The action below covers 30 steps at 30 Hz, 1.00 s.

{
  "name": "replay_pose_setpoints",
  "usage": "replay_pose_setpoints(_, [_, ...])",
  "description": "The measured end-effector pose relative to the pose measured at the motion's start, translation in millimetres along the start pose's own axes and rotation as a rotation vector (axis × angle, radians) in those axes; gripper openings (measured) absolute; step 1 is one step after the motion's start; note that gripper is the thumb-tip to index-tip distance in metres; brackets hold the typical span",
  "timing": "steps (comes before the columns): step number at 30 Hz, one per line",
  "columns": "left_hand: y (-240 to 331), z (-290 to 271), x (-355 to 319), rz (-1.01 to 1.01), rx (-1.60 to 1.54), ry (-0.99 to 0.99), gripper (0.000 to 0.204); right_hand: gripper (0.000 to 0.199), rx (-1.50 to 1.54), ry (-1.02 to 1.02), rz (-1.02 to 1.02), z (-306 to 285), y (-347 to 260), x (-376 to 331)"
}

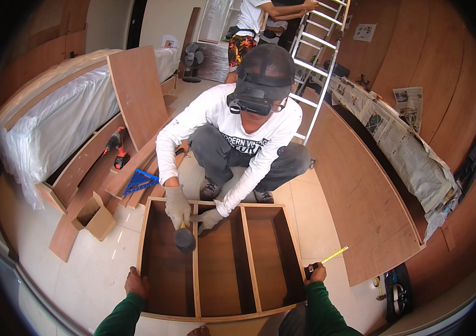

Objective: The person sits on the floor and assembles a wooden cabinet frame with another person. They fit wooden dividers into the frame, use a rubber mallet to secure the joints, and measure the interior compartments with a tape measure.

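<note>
A wooden shelf unit point(197, 280) with three compartments lies on the floor before me. My left hand point(137, 283) is closed on its left side panel near the front corner. At the right panel, my right hand point(316, 274) grips a tape measure point(309, 270), whose yellow blade point(334, 255) sticks out to the right. Across the unit squats a co-worker in a white long-sleeved shirt and grey gloves. One gloved hand point(177, 208) holds a mallet point(184, 239) with its dark head over the left compartment; the other point(210, 220) rests by the left divider.
Left lie an opened cardboard box point(95, 219), a blue square point(140, 181), an orange drill point(119, 148) and boards. A large panel point(355, 207) lies right, beside a newspaper-covered piece point(395, 140). Behind stand a ladder point(321, 73), a fan point(192, 59) and another person.
</note>
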<state>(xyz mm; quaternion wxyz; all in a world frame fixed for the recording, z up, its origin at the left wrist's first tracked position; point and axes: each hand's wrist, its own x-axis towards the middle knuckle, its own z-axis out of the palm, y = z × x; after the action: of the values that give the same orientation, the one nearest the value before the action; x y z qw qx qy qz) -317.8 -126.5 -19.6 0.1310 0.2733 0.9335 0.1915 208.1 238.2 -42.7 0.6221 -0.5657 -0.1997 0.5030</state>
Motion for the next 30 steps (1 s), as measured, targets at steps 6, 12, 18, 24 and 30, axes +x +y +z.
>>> replay_pose_setpoints(6, [-1.4,-1.4,-0.7,0.005,-0.011,0.008,0.044,0.017,0.006,0.041,0.004,5.0,0.0,-5.0])
replay_pose_setpoints(12, [3.5,-3.4,-0.8,-0.025,-0.008,-0.012,0.043,0.016,-0.004,0.03,0.006,1.9,-0.4,-1.9])
replay_pose_setpoints(18, [-2.3,1.0,2.4,-0.024,-0.001,-0.021,0.044,0.017,0.013,0.027,0.002,2.4,0.6,-1.3])
replay_pose_setpoints(24, [-3.2,3.1,2.9,-0.022,0.003,-0.014,0.046,0.017,0.011,0.028,-0.003,0.3,2.4,1.9])
replay_pose_setpoints(30, [-3.5,2.0,2.2,-0.026,0.005,-0.023,0.046,0.017,0.017,0.018,-0.001,4.9,-1.2,-6.9])
